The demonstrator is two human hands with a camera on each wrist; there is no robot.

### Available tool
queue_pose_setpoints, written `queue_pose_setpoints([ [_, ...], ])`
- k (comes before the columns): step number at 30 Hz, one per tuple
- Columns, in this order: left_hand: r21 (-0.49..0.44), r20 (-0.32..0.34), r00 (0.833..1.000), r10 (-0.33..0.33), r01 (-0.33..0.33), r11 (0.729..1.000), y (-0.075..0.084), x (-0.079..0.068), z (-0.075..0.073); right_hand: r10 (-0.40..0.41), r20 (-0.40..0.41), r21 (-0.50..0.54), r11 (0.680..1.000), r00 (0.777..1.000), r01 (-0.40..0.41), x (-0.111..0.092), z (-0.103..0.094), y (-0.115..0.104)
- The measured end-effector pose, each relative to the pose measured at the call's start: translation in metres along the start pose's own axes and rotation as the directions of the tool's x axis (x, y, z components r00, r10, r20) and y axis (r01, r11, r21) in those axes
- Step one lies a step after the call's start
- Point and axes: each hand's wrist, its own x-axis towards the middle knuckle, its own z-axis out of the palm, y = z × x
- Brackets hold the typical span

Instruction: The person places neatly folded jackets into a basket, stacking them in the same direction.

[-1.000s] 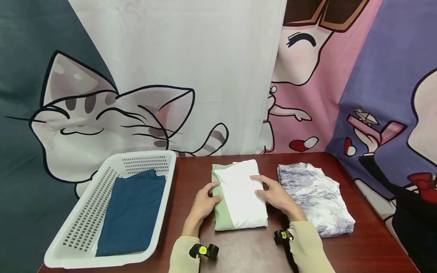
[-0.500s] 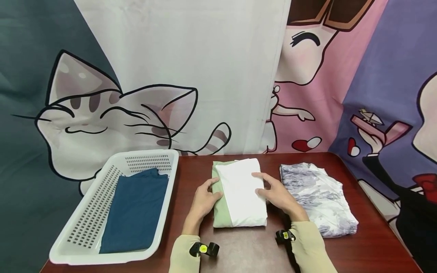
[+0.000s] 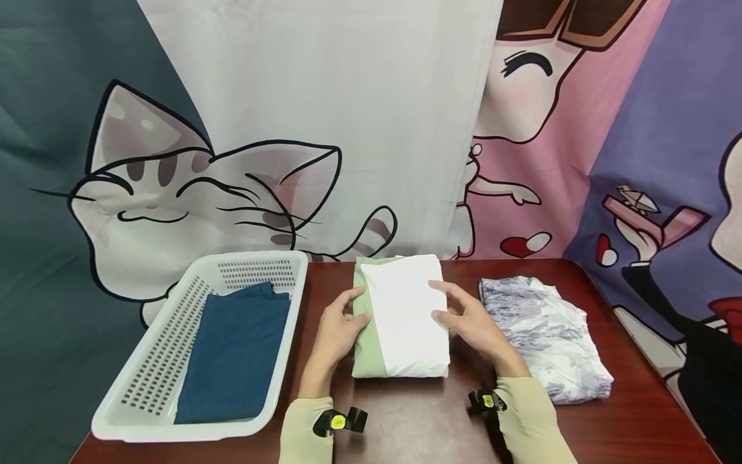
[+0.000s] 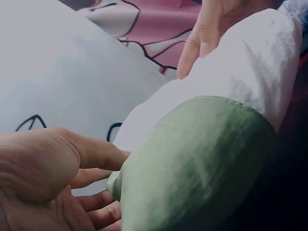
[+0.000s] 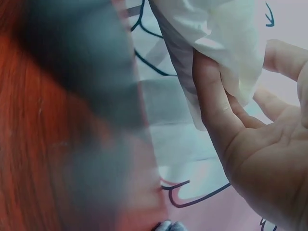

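Observation:
A folded white and green garment (image 3: 406, 322) is held between both hands over the middle of the table. My left hand (image 3: 339, 330) grips its green left edge; in the left wrist view the thumb lies on the near side of the green cloth (image 4: 192, 163) and the other fingers go behind it. On the opposite edge, my right hand (image 3: 472, 322) pinches the white part, and in the right wrist view the white cloth (image 5: 216, 29) sits between its thumb and fingers. The cloth's underside is hidden in the head view.
To the left stands a white perforated basket (image 3: 145, 361) with folded dark blue cloth (image 3: 237, 354) inside. A folded grey and white patterned garment (image 3: 545, 335) lies to the right on the reddish-brown table (image 3: 632, 412). A printed curtain (image 3: 371, 129) hangs behind.
Both hands have carried the folded garment slightly up and to the left, closer to the basket. The head view has turned a little, so the basket and curtain sit farther right in it.

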Motion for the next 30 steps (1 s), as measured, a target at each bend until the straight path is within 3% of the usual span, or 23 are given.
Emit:
queue_pose_setpoints([
  [14, 0.093, -0.035, 0.998, 0.046, -0.042, 0.995, 0.031, -0.014, -0.025, -0.019, 0.026, 0.188, 0.982, 0.999, 0.014, -0.003, 0.009, -0.027],
  [22, 0.059, -0.074, 0.996, 0.055, -0.051, 0.997, 0.044, -0.022, -0.045, -0.071, 0.048, 0.269, 0.961, 0.996, 0.056, 0.000, 0.024, -0.037],
  [30, 0.197, -0.146, 0.988, 0.042, -0.012, 0.980, 0.053, -0.032, -0.070, -0.099, 0.070, 0.286, 0.955, 0.993, 0.075, 0.011, 0.048, -0.052],
])
